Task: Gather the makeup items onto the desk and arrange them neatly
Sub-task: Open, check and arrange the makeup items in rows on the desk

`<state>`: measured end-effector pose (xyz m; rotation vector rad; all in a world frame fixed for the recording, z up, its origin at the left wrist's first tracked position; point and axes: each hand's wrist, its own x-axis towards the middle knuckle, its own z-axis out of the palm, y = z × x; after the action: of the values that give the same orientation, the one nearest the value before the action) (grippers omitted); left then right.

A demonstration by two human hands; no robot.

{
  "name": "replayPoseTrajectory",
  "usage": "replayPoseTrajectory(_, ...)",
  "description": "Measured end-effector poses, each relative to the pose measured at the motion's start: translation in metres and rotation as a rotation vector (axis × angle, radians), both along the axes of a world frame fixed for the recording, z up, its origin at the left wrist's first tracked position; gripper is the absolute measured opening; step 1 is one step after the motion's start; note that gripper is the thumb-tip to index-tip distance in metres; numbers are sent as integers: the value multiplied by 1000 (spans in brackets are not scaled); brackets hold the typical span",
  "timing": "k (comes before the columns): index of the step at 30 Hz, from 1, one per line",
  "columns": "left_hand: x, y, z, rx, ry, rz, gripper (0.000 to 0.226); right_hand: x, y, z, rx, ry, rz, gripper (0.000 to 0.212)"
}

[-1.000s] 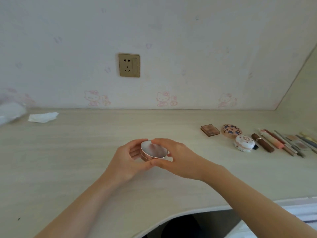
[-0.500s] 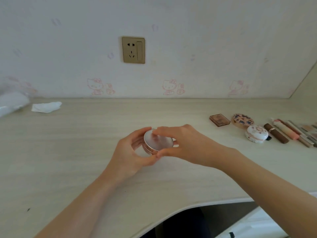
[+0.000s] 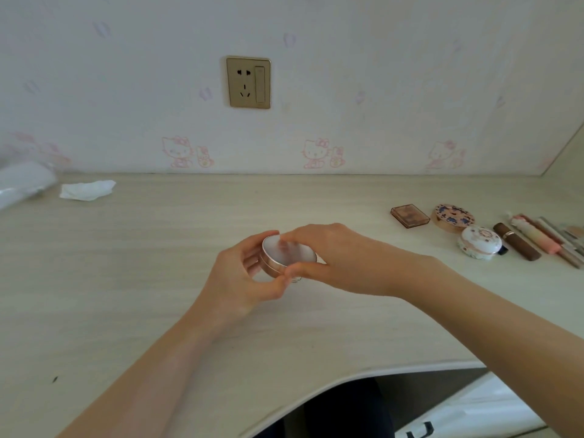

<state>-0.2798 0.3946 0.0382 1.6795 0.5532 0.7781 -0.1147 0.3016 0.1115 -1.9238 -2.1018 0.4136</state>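
1. Rose-gold round compact point(image 3: 286, 253) held just above desk point(image 3: 126, 279), mid-desk, nearer front edge; lid tilted up twd camera.
2. L hand point(image 3: 243, 276) cups its left side, fingers curled.
3. R hand point(image 3: 335, 257) pinches rim, thumb front, fingers over back.

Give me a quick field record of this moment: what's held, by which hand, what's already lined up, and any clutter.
held item: round rose-gold compact with mirrored lid
left hand: grips compact's side
right hand: pinches lid rim
lined up at right: brown square palette, patterned round compact, white floral compact, brown lipstick tube
clutter: crumpled white tissue, far left
surface: pale wooden desk
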Motion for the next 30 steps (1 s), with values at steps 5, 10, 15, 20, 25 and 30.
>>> replayPoseTrajectory(5, 2, 2, -2, 4, 9, -14, 70, 3, 0, 3, -26, 40, 23, 59)
replayPoseTrajectory(10, 2, 2, -4, 36, 27, -32, 65, -2, 6, 6, -69, -14, 71, 56)
replayPoseTrajectory(15, 3, 4, -5, 38, 13, -20, 66, 0, 11, 11, -119, -96, 84, 58)
replayPoseTrajectory(20, 3, 4, -8, 47, 36, -45, 67, 5, 14, 15, -158, -93, 80, 54)
replayPoseTrajectory(25, 6, 6, -9, 29, 30, -43, 79, 9, 12, 18, -158, -79, 76, 50)
replayPoseTrajectory(30, 1, 10, -13, 129, 103, -69, 89, 7, 10, 14, -84, 40, 77, 39)
